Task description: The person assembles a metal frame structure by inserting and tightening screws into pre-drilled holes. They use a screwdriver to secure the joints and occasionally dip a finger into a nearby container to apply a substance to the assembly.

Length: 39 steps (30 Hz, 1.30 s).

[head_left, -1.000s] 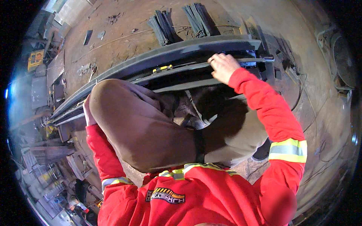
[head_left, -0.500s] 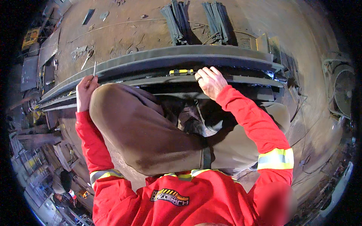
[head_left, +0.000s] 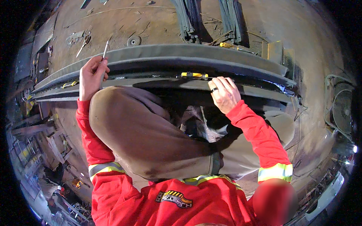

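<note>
Raised over the left part of the long grey steel beam (head_left: pixel 147 53), my left hand (head_left: pixel 92 76) is closed around a thin silver pointed tool (head_left: pixel 106 49), pen-like, its tip pointing away from me. My right hand (head_left: pixel 225 93) lies on the beam's near flange, right of the middle, with fingers bent together over it; the thumb is hidden. Just left of those fingers, a tool with a yellow and black handle (head_left: pixel 194 75) lies along the beam's channel. Its dark end runs toward my fingertips, and whether they touch it is unclear.
Beyond the beam lie two bundles of flat steel bars (head_left: pixel 186 20), a yellow-handled screwdriver (head_left: pixel 226 45), and a small wheel (head_left: pixel 134 40). A scissor-like tool (head_left: pixel 83 45) is at far left. A round fan (head_left: pixel 343 107) stands right. Scrap and a person (head_left: pixel 56 186) appear lower left.
My left hand has lifted and moved forward over the beam with the silver tool. My right hand has shifted slightly toward me along the flange. The whole view has tilted a little.
</note>
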Available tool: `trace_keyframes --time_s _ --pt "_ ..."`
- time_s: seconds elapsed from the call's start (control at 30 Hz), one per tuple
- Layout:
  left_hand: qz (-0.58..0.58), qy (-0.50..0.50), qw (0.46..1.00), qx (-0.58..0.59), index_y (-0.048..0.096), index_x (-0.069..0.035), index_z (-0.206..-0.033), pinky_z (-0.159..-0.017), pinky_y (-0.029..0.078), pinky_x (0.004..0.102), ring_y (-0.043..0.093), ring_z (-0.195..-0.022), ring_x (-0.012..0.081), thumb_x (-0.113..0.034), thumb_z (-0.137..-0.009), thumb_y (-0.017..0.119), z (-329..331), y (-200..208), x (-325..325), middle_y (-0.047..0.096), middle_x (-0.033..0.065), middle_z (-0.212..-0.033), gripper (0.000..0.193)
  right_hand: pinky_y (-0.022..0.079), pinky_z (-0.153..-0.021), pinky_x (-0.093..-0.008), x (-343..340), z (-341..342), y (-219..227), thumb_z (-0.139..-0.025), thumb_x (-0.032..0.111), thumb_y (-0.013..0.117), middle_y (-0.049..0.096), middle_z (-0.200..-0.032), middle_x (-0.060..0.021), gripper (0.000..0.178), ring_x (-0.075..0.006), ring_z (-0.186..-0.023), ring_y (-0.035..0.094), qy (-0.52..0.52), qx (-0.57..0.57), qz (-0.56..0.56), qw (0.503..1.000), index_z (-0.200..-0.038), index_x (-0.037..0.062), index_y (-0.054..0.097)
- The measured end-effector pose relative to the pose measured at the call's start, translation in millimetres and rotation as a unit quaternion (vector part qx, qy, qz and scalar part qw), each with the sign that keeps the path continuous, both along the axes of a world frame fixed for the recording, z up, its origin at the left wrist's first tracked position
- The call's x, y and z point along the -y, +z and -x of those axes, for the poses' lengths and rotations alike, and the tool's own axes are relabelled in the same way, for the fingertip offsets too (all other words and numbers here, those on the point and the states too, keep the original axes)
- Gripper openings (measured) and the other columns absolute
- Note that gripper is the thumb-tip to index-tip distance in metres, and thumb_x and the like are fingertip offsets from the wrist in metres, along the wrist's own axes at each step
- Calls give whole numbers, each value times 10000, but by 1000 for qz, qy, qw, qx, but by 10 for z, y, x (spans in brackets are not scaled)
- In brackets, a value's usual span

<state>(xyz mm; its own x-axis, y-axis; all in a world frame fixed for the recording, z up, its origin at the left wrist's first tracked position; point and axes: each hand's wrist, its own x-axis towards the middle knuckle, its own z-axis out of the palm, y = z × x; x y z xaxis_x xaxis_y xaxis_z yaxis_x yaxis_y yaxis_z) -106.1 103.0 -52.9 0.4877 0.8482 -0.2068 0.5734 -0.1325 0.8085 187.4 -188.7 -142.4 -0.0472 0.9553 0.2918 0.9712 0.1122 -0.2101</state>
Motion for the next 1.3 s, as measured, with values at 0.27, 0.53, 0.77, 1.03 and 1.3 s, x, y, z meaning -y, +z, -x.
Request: trace_keyframes --time_s 0.27,0.53,0.77,1.03,1.3 --pt "23 125 992 0 629 -1 -1047 -546 389 206 491 -609 56 -195 -928 599 617 15 110 565 4 -718 230 448 -827 -377 118 -106 73 -664 140 687 586 -959 -92 319 -244 -952 572 -34 -36 55 997 -951 22 610" --pt "9 218 974 65 628 -13 -1108 -587 387 193 490 -668 47 -201 -949 589 978 -190 317 584 0 -757 249 455 -790 -398 20 -92 106 -523 114 776 618 -936 -101 432 -275 -887 601 -12 -42 76 996 -918 23 626" --pt "2 302 948 96 651 -23 -1055 -548 384 206 491 -617 54 -180 -933 609 830 -235 405 586 11 -734 203 452 -841 -411 -66 -52 114 -601 130 751 601 -971 -94 387 -263 -931 581 -9 -82 89 993 -955 31 631" --pt "-141 298 943 45 620 -1 -1087 -547 425 213 558 -625 92 -179 -947 567 1193 -6 336 621 50 -756 233 491 -787 -392 -215 156 114 -627 60 714 606 -922 -108 378 -270 -865 599 11 -68 60 996 -992 -8 644" --pt "-231 331 907 121 605 48 -1046 -585 423 253 551 -636 145 -189 -944 560 1089 332 337 634 128 -773 263 517 -790 -386 -182 296 136 -703 24 676 639 -959 -103 292 -259 -888 623 -32 -87 15 996 -995 3 666"
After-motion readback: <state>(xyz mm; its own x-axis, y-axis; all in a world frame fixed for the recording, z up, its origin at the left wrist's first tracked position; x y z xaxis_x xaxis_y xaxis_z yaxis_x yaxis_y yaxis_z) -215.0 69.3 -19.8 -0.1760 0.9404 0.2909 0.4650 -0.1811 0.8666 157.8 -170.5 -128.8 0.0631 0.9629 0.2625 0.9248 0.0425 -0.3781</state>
